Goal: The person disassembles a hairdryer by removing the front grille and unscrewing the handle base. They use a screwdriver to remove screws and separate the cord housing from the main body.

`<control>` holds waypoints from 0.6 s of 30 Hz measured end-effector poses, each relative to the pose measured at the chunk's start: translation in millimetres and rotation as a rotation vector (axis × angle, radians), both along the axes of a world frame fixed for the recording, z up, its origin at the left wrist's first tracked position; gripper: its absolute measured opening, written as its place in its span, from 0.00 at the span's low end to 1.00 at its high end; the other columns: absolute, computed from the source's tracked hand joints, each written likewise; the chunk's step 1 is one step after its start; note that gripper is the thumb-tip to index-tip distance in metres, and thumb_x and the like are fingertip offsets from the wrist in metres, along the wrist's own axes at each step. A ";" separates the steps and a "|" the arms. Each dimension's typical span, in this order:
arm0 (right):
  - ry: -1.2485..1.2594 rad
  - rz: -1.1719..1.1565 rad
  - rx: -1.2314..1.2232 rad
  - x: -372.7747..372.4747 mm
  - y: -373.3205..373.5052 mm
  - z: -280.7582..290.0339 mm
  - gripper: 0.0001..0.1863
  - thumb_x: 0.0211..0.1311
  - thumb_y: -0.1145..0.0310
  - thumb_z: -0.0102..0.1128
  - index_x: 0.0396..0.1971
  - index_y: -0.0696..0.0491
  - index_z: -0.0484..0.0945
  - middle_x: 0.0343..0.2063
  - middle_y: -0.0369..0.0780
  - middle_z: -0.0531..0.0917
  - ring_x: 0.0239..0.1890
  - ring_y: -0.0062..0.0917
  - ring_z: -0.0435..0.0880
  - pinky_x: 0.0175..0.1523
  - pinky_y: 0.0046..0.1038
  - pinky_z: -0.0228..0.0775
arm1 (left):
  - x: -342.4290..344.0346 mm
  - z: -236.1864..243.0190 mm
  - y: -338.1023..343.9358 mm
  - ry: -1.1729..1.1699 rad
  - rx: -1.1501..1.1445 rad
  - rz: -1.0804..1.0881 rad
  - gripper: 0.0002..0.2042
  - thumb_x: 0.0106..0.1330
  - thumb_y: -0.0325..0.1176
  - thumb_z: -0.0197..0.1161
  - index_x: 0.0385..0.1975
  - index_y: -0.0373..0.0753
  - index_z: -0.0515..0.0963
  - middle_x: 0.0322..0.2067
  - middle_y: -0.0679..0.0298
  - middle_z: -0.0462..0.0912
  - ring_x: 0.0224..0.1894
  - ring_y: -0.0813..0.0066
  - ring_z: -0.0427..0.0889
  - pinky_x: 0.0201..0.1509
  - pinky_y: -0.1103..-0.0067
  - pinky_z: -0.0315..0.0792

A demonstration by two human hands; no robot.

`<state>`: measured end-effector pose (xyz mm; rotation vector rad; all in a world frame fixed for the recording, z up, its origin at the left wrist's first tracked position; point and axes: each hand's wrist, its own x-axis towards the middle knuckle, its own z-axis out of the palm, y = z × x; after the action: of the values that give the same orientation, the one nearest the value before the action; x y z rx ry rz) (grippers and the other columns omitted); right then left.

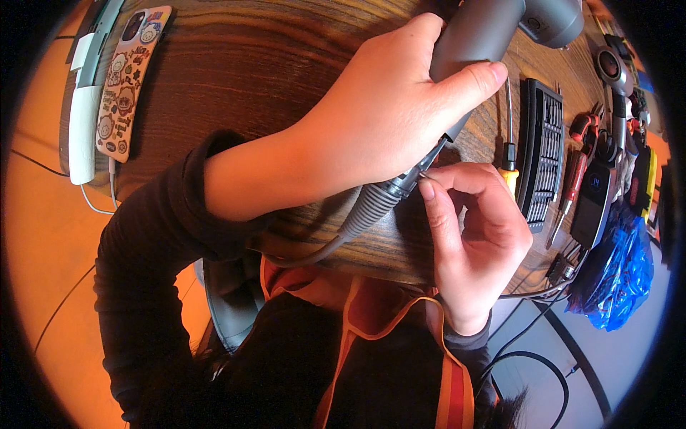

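Note:
My left hand [396, 100] is wrapped round the dark grey handle [486, 32] of an appliance like a hair dryer, its head [552, 21] at the top edge. The lower end of the handle shows a dark fitting [406, 179] and a ribbed cable sleeve [370, 209], with a grey cord running down-left. My right hand [471, 236] is beside that fitting, thumb and forefinger pinched on a small thin piece at it, too small to make out. A yellow-and-black screwdriver [509, 168] lies behind my right hand.
On the wooden table [236, 71] lie a sticker-covered phone [125, 93] and white item [85, 136] at left. At right are a bit case [539, 154], red-handled screwdriver [572, 182], pliers [584, 123], small display device [593, 196], another silver appliance [611, 71] and blue plastic bag [611, 272].

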<state>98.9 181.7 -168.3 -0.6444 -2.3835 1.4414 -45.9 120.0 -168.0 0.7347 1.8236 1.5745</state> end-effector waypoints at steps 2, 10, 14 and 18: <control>0.065 -0.013 0.052 -2.0 1.2 -3.5 0.04 0.50 0.80 0.62 0.26 0.60 0.77 0.24 0.38 0.78 0.23 0.18 0.73 0.32 0.17 0.65 | 0.1 0.7 -0.6 -0.012 -0.005 0.006 0.18 0.59 0.43 0.61 0.27 0.29 0.70 0.18 0.56 0.74 0.21 0.71 0.75 0.25 0.75 0.68; 0.047 -0.015 -0.001 -1.1 2.1 -1.9 0.04 0.50 0.80 0.63 0.27 0.60 0.77 0.25 0.38 0.78 0.25 0.16 0.74 0.33 0.16 0.66 | 0.0 0.7 -1.3 -0.002 -0.021 -0.005 0.18 0.59 0.43 0.61 0.28 0.30 0.70 0.18 0.56 0.74 0.21 0.71 0.75 0.26 0.75 0.68; 0.013 -0.084 -0.087 -0.7 -0.2 -1.5 0.03 0.51 0.80 0.62 0.26 0.61 0.77 0.24 0.37 0.78 0.24 0.15 0.73 0.32 0.16 0.65 | 0.2 -0.1 -0.1 0.005 0.005 0.010 0.18 0.59 0.43 0.61 0.28 0.29 0.70 0.18 0.56 0.74 0.21 0.70 0.75 0.26 0.75 0.68; 0.014 -0.107 -0.042 -1.0 0.7 -4.4 0.03 0.51 0.79 0.63 0.25 0.60 0.78 0.21 0.37 0.78 0.20 0.14 0.72 0.28 0.16 0.65 | 0.3 -0.2 -1.5 -0.022 -0.008 0.003 0.18 0.59 0.43 0.61 0.29 0.29 0.71 0.18 0.55 0.74 0.21 0.70 0.76 0.26 0.75 0.68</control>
<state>98.0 182.4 -172.6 -0.7570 -2.2767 1.4491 -45.6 118.5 -168.2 0.7086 1.8148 1.5707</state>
